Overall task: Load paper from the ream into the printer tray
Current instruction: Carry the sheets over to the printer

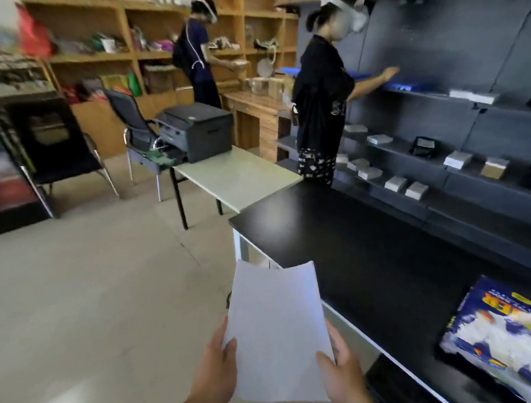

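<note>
Nearest, the left hand and right hand are pinching the paper by its side edges, thumbs on top. The ream is lying right, on the black table. The printer is sitting far off; the loosely held sheets could sag and slip in carrying.

Two bare forearms, no sleeves — left hand, right hand

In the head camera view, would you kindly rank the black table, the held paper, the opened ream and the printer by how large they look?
Largest to smallest as they appear:
1. black table
2. held paper
3. opened ream, cut off by the frame edge, so its place is unsure
4. printer, far from the camera, so it only looks smallest
</note>
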